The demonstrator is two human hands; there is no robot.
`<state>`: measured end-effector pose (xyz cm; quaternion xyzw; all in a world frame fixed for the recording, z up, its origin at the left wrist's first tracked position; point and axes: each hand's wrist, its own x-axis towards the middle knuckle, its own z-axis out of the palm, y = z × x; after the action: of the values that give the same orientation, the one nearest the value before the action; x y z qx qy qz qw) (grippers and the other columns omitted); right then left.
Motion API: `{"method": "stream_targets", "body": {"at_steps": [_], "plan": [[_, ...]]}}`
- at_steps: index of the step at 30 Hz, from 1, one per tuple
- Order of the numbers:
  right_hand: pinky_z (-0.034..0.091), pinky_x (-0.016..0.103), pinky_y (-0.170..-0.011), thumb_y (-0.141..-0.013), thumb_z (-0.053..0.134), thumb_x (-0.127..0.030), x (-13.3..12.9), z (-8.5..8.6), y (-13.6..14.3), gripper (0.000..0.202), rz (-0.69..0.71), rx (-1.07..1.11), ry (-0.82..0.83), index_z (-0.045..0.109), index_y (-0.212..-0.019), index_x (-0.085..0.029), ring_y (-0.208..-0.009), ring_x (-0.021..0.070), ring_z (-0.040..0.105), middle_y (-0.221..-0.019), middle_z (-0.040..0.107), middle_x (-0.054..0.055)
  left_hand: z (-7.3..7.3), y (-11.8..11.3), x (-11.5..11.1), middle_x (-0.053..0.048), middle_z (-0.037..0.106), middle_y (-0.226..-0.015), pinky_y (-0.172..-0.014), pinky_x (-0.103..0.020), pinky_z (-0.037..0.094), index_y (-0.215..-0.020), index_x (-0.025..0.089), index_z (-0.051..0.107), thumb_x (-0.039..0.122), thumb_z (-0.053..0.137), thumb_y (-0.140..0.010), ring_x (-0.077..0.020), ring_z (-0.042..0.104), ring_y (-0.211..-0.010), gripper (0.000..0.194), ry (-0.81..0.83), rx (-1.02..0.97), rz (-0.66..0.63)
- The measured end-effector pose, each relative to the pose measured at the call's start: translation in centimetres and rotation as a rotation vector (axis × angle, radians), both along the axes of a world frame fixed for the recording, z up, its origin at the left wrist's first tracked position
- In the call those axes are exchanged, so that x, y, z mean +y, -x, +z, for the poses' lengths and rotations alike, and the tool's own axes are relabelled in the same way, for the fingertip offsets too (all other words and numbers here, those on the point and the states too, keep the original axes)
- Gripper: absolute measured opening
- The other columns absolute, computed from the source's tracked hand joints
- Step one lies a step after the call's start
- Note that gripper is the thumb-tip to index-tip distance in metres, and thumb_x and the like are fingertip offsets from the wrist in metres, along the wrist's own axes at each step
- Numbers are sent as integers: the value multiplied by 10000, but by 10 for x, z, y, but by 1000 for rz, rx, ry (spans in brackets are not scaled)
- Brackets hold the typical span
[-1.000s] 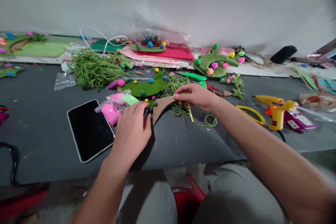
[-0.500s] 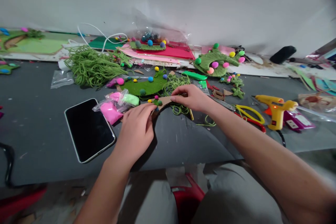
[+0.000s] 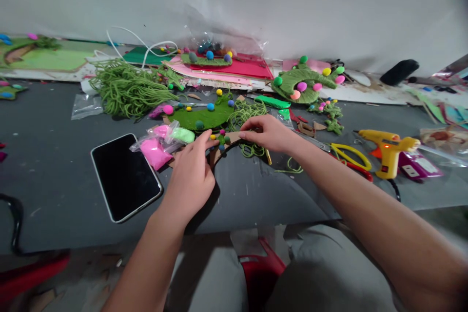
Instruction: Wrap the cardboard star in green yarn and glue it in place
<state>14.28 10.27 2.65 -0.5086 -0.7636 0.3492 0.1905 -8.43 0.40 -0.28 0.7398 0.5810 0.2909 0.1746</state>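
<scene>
A curved brown cardboard piece (image 3: 231,139) lies between my two hands. My right hand (image 3: 265,134) pinches its right end between thumb and fingers. On its left part, my left hand (image 3: 195,168) rests with closed fingers, the fingertips beside a small green star shape (image 3: 222,140) that carries coloured balls. Just behind is a green felt shape (image 3: 204,118) with coloured balls. Loose green yarn (image 3: 248,114) lies behind my right hand. Bags of pink clay (image 3: 155,152) and pale green clay (image 3: 183,135) sit left of my left hand.
A tablet (image 3: 126,175) lies at the left. Scissors (image 3: 351,158) and a yellow glue gun (image 3: 388,148) are on the right. Behind are a yarn bundle (image 3: 127,88), a green comb (image 3: 272,102) and a yarn-wrapped green shape (image 3: 300,83).
My left hand's fingers have shifted slightly, and more of the small star shape shows. The view has moved a little. My right hand keeps its grip on the cardboard.
</scene>
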Motion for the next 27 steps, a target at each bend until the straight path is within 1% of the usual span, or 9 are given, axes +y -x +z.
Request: {"method": "stream_targets", "body": {"at_steps": [9,12,15,18,20,23,25,27], "plan": [[449,288,-677,-935,667,-347,-2,-1,2,211,16,-51,-61,763,-973,-163,-715,144,608,-881,764,48,1,-2,3,-122,655,-1453,-1182,-558,439,-1538,136,389,-9,426,-873,-318,533,-1409,682,-23,71,-6],[451,288,-697,-952,663,-322,-3,1,1,200,19,-109,-93,766,-1011,-160,-738,148,622,-926,777,56,2,-4,2,-137,657,-1436,-1145,-532,473,-1545,117,385,-4,417,-873,-320,538,-1388,684,-46,125,-10],[448,300,-717,-955,672,-306,-4,5,0,201,23,-194,-133,769,-1052,-160,-793,172,640,-976,782,72,5,-6,-1,-156,658,-1412,-1094,-535,495,-1538,105,415,0,429,-852,-348,555,-1355,694,-73,206,-6],[450,323,-756,-919,720,-300,-3,9,-4,222,32,-296,-172,774,-1078,-154,-885,221,660,-1030,776,105,6,-10,-4,-176,638,-1427,-1066,-540,490,-1543,106,434,-9,461,-805,-374,550,-1357,747,-112,306,-18],[457,339,-779,-890,741,-265,-2,11,-9,228,31,-360,-192,777,-1080,-145,-921,250,668,-1058,767,130,6,-13,-7,-187,639,-1425,-1058,-528,482,-1546,102,439,-11,469,-795,-375,542,-1370,760,-143,365,-33],[464,354,-766,-847,748,-207,1,14,-18,226,19,-435,-206,784,-1062,-151,-881,263,669,-1021,762,140,4,-16,-10,-202,646,-1419,-1053,-513,477,-1540,92,446,-3,473,-801,-370,539,-1377,746,-173,428,-43],[459,349,-745,-802,724,-118,3,16,-25,228,11,-471,-214,791,-1013,-171,-838,252,659,-959,762,121,2,-16,-11,-202,649,-1419,-1060,-500,475,-1533,92,448,-4,464,-807,-358,545,-1379,733,-178,453,-45],[452,350,-751,-753,667,-34,5,18,-32,287,-13,-493,-245,789,-964,-185,-840,251,649,-934,759,109,1,-17,-11,-193,654,-1418,-1070,-481,475,-1527,101,450,-3,454,-818,-340,554,-1377,716,-173,463,-45]]}}
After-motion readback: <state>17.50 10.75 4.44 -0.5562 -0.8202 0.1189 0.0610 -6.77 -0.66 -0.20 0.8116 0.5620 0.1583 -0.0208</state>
